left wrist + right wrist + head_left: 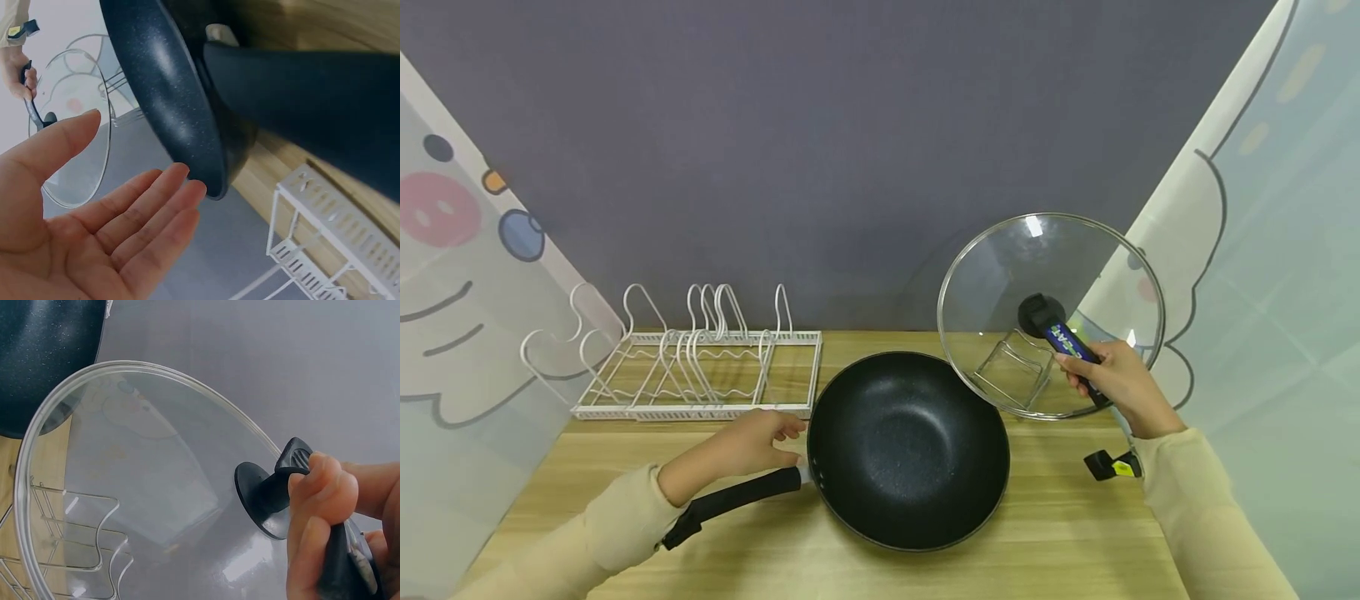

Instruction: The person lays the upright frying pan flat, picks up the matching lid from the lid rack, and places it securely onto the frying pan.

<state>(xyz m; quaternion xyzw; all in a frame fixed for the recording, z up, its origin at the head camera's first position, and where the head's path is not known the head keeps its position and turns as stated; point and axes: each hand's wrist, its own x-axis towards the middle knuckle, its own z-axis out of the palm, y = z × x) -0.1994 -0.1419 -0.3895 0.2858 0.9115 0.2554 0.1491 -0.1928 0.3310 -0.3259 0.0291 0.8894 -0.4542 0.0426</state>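
A round glass lid [992,275] with a metal rim is held up by my right hand [1123,383], whose fingers curl round its black handle [1071,343]. In the right wrist view the handle is gripped between thumb and fingers, and the lid [150,462] stands tilted. A black wok [910,450] rests on the table, its long handle [745,493] pointing to the left. Beside the wok's left rim is my left hand [748,446], above the handle. The left wrist view shows its fingers [150,212] extended, with nothing held.
A white wire rack [700,408] with upright loops stands left of the wok on the wooden table [1060,533]. Behind the lid, a small metal wire stand [1015,371] shows through the glass. A grey wall [865,167] rises at the back.
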